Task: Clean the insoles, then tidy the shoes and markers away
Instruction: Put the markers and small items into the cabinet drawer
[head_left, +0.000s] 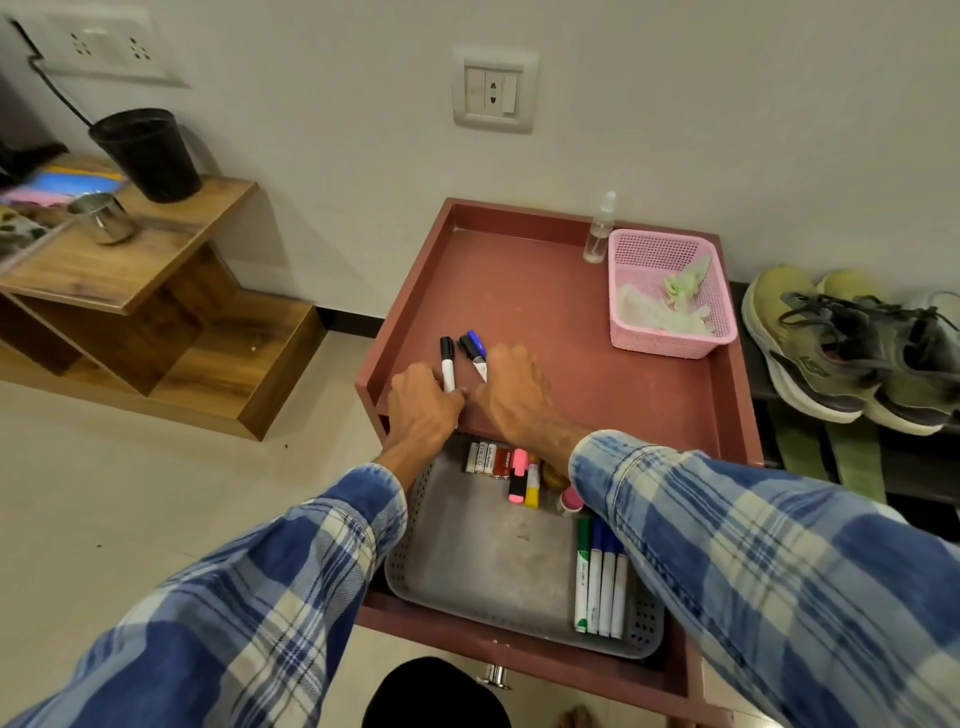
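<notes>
1. Lifting both hands at once risks a dropped marker. The marker pair (474, 347) under your right hand (511, 387) lies splayed, so one barrel may slip free and roll off the desk (545, 306) instead of into the open drawer (519, 656).
2. Watch your sleeves over the grey tray (483, 566); either could knock the stored markers (602, 577) out of line.
3. Left hand (423, 397): fingers curled round the lower barrel of the black-capped marker (448, 358), cap end pointing away along the desk.
4. Right hand: fingers bent down over the marker pair, apparently gripping both barrels; the caps project beyond the fingers.
5. Shoes (831, 353): on the rack beside the desk.
</notes>
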